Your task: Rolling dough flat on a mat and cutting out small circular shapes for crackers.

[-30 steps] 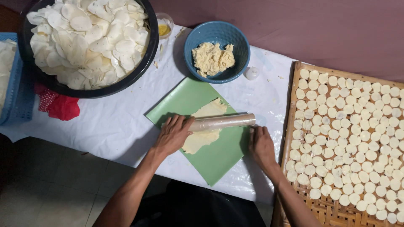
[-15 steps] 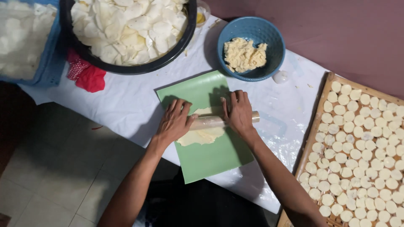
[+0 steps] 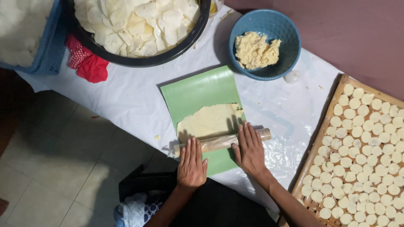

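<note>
A pale rolling pin (image 3: 221,142) lies across the near part of a green mat (image 3: 198,92). My left hand (image 3: 191,162) presses flat on its left half, fingers straight. My right hand (image 3: 249,148) presses flat on its right half. Beyond the pin a thin sheet of yellowish dough (image 3: 209,120) is spread on the mat. A blue bowl (image 3: 286,35) at the far right of the mat holds a lump of the same dough (image 3: 254,50).
A woven bamboo tray (image 3: 320,126) on the right carries several small round dough discs (image 3: 366,138). A large black basin (image 3: 139,61) of white slices stands far left, with a red cloth (image 3: 88,65) and a blue basket (image 3: 50,46) beside it. White plastic sheet (image 3: 126,101) covers the floor.
Both hands have rolled the pin toward me, from the middle of the mat to its near part. The flattened dough now lies uncovered beyond the pin.
</note>
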